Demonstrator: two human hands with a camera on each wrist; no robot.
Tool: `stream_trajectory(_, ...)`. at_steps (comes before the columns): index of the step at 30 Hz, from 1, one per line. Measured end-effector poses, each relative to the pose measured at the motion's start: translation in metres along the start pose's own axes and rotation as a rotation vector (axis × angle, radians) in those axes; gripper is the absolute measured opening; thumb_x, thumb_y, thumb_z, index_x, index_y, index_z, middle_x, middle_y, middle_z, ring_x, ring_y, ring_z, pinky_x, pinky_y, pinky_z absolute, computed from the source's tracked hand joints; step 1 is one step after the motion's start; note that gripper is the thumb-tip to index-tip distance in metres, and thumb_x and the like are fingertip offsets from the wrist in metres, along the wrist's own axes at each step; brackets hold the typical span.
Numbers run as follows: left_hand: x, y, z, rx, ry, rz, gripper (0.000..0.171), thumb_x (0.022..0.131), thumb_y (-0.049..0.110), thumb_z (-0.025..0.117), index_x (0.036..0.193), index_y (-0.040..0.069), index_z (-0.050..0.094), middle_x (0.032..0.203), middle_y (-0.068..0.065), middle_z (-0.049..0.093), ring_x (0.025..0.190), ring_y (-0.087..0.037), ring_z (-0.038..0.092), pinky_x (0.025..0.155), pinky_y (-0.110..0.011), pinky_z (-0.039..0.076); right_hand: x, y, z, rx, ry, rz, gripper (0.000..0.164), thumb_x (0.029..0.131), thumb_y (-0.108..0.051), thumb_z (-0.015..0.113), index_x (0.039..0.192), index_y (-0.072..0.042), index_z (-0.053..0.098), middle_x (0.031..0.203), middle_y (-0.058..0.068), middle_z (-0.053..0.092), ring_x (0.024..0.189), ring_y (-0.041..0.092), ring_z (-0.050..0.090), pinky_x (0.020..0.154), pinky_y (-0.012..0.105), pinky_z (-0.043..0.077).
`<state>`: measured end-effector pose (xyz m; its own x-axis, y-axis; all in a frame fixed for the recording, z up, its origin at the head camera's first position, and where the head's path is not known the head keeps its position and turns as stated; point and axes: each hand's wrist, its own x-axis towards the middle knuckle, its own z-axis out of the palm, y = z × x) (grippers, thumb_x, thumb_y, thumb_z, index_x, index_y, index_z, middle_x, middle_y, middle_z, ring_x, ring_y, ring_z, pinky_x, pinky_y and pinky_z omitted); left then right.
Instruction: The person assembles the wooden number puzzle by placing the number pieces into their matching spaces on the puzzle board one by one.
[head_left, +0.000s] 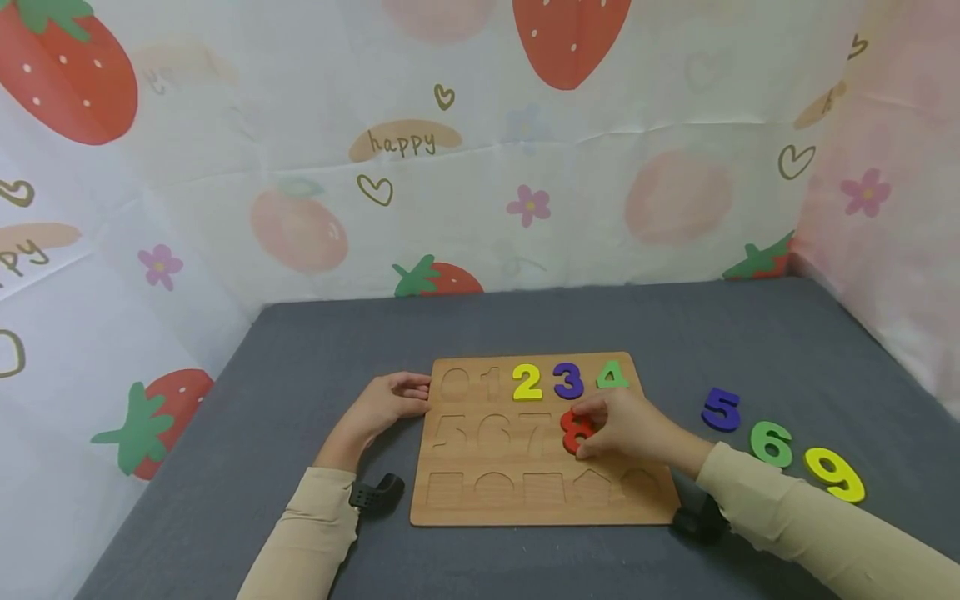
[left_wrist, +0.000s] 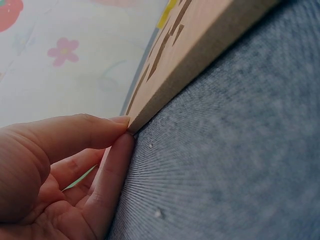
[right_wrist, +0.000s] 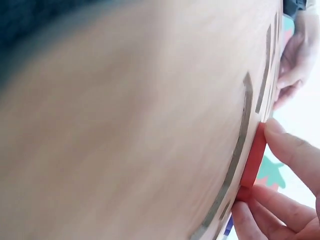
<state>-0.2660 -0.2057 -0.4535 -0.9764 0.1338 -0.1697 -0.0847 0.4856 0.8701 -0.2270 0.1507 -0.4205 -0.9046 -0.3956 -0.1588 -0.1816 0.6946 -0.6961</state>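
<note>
A wooden number puzzle board (head_left: 480, 458) lies on the cloth. At its left edge my left hand (head_left: 388, 403) pinches the rim between thumb and finger, as the left wrist view shows. My right hand (head_left: 633, 429) holds a red number 8 (head_left: 572, 435) between thumb and fingers, over the middle row just right of the 7 recess. In the right wrist view the red 8 (right_wrist: 255, 155) stands close on the board's face. The top row bears a yellow 2 (head_left: 528, 383), a purple 3 (head_left: 570, 381) and a green 4 (head_left: 612, 375), partly behind the right hand.
Right of the board lie a purple 5 (head_left: 722, 409), a green 6 (head_left: 771, 444) and a yellow 9 (head_left: 835, 474), the last two beside the right sleeve (head_left: 817, 508). Dark grey cloth (head_left: 337, 333) covers the table. A strawberry-print curtain (head_left: 480, 225) hangs behind.
</note>
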Motion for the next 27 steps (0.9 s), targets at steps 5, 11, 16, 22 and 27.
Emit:
stream_trajectory(5, 0.0, 0.0, -0.001, 0.006, 0.006, -0.003, 0.051, 0.09, 0.011, 0.072, 0.137, 0.001, 0.057, 0.125, -0.019, 0.066, 0.118, -0.028, 0.061, 0.095, -0.038, 0.054, 0.001, -0.003, 0.003, -0.035, 0.009, -0.006, 0.062, 0.071, -0.014, 0.09, 0.125, 0.006, 0.066, 0.127, 0.02, 0.067, 0.12, 0.036, 0.062, 0.098, 0.045, 0.053)
stream_trajectory(11, -0.001, 0.0, -0.001, 0.006, -0.001, -0.008, 0.05, 0.09, 0.012, 0.072, 0.137, 0.002, 0.057, 0.125, -0.018, 0.066, 0.117, -0.027, 0.061, 0.096, -0.038, 0.052, -0.006, 0.0, -0.004, 0.001, 0.057, 0.018, 0.061, 0.071, -0.024, 0.09, 0.125, -0.005, 0.069, 0.127, 0.013, 0.068, 0.123, 0.035, 0.06, 0.1, 0.05, 0.051)
stream_trajectory(16, -0.003, 0.001, 0.001, 0.007, 0.0, -0.005, 0.051, 0.09, 0.012, 0.072, 0.137, 0.001, 0.057, 0.125, -0.018, 0.066, 0.116, -0.027, 0.062, 0.096, -0.039, 0.053, -0.021, 0.01, -0.023, 0.073, 0.122, 0.02, 0.067, 0.074, -0.029, 0.088, 0.132, -0.007, 0.064, 0.138, 0.02, 0.06, 0.129, 0.043, 0.054, 0.094, 0.045, 0.056)
stream_trajectory(22, -0.002, 0.001, 0.002, 0.007, 0.009, -0.007, 0.05, 0.09, 0.011, 0.072, 0.137, 0.001, 0.057, 0.125, -0.019, 0.066, 0.116, -0.028, 0.062, 0.097, -0.04, 0.052, -0.038, 0.029, -0.048, 0.05, 0.184, 0.071, 0.073, 0.078, -0.04, 0.084, 0.138, -0.008, 0.06, 0.146, 0.024, 0.051, 0.133, 0.044, 0.049, 0.097, 0.05, 0.053)
stream_trajectory(27, -0.001, 0.001, 0.001, 0.003, 0.01, -0.005, 0.05, 0.09, 0.01, 0.072, 0.137, 0.001, 0.057, 0.125, -0.019, 0.066, 0.116, -0.027, 0.062, 0.097, -0.039, 0.052, -0.052, 0.047, -0.064, 0.084, 0.206, 0.135, 0.078, 0.079, -0.045, 0.082, 0.143, -0.011, 0.055, 0.149, 0.02, 0.049, 0.138, 0.042, 0.045, 0.1, 0.053, 0.05)
